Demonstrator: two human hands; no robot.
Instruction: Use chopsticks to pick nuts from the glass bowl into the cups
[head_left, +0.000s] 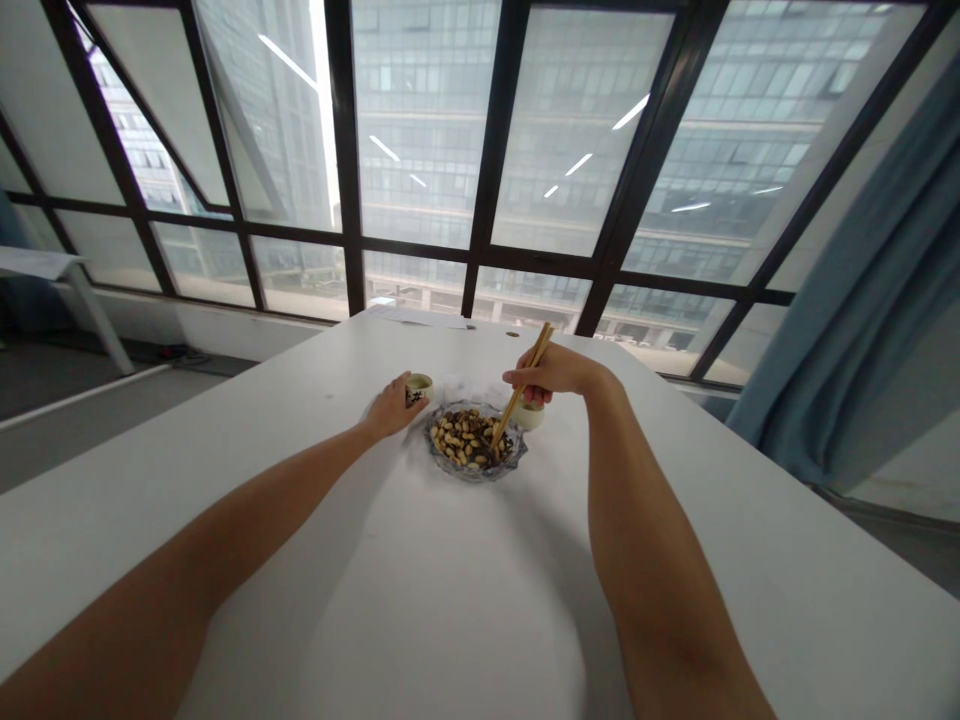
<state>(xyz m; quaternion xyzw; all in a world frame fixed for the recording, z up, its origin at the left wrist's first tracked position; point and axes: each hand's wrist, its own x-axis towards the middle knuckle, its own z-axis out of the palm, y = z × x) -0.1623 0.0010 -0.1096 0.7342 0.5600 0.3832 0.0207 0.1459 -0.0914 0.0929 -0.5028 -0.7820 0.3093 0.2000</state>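
My left hand (391, 409) is wrapped round the near-left side of a small pale cup (418, 394) with dark marks on it. Chopsticks (517, 398) are held in my right hand (555, 369), slanting down to the left. Their tips reach into a clear glass bowl (480, 476) with a wavy rim. Inside it lie light, peanut-like pieces (459, 438) mixed with small dark ones. Whether the tips pinch a piece is too small to tell. A second pale cup (530, 416) stands at the bowl's right, just below my right hand, which partly hides it.
The white table (420, 580) stretches from me towards the windows. Flat white sheets (420, 317) lie at its far edge, with a small brown round spot (512, 334) nearby. A blue curtain (847, 300) hangs at the right, and another white table (45, 263) stands at the far left.
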